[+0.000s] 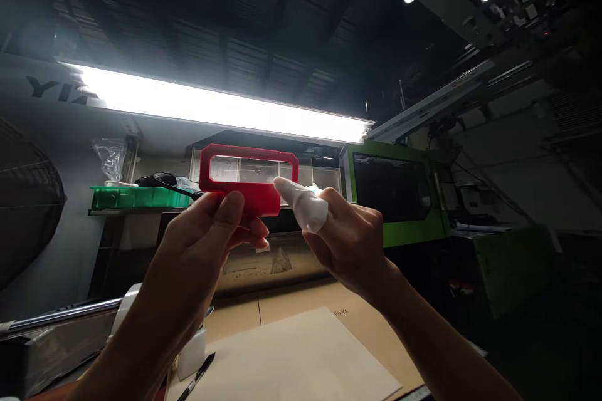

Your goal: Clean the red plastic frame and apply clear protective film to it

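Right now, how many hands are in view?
2: the left hand holds the red frame; the right hand, white wrap on a finger, is at the frame's right end.

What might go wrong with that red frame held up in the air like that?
The left hand grips the red frame near one lower corner, so a push from the right hand might twist it loose, perhaps dropping it towards the cardboard below. The white wrapping on the right forefinger might snag on the frame's edge.
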A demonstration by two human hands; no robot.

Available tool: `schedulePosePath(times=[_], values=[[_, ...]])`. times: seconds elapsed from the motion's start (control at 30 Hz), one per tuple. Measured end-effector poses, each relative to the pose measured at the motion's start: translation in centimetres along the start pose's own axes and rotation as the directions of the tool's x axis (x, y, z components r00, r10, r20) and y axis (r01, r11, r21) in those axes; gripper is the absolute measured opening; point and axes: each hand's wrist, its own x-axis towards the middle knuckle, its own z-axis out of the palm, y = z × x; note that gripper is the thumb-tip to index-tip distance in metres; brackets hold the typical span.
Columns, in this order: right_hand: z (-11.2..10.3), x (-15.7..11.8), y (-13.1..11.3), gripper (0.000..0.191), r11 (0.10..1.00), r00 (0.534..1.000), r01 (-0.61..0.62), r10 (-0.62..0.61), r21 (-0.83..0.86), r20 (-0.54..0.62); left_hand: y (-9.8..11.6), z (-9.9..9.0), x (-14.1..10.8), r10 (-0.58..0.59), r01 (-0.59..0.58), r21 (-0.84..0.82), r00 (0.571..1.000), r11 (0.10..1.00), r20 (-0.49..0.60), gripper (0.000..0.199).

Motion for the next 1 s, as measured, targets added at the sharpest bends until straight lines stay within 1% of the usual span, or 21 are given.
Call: schedulePosePath(times=[0.27,0.37,0.53,0.63,0.73,0.83,0.9,1.0], values=[[0.00,0.63,0.32,0.015,0.995,0.999,0.028,-0.024,-0.100,0.046,0.24,0.27,-0.05,0.012,-0.012,0.013,1.000,1.000,0.015,0.018],[0.02,0.44,0.42,0.019,0.998,0.998,0.025,-0.022,-0.053,0.064,0.26,0.11,-0.16,0.010,-0.011,0.031,0.999,0.999,0.030,0.019],[-0.15,0.14,0.54,0.025,0.998,0.998,0.023,-0.026,0.054,0.061,0.25,-0.08,-0.32,-0.001,0.001,0.017,1.000,1.000,0.004,0.018],[-0.24,0.45,0.54,0.026,0.999,0.999,0.020,-0.021,0.048,0.034,0.18,-0.02,-0.33,0.003,-0.003,0.023,1.000,1.000,0.004,0.018],[-0.10,0.94,0.41,0.024,0.999,0.999,0.031,-0.031,-0.011,0.023,0.09,0.11,-0.28,-0.005,0.005,0.011,1.000,1.000,-0.012,0.016],[0.15,1.10,0.21,0.021,0.997,0.998,0.047,-0.044,-0.055,0.047,0.03,0.12,-0.23,-0.010,0.010,0.018,1.000,1.000,-0.013,0.016],[0.23,0.93,0.15,0.022,0.998,0.996,0.053,-0.051,-0.028,0.077,0.03,0.02,-0.21,-0.015,0.016,0.026,1.000,1.000,-0.016,0.016],[0.15,0.47,0.26,0.025,0.996,0.993,0.052,-0.059,0.073,0.097,0.06,-0.15,-0.17,-0.027,0.028,0.022,0.999,0.999,-0.038,0.015]])
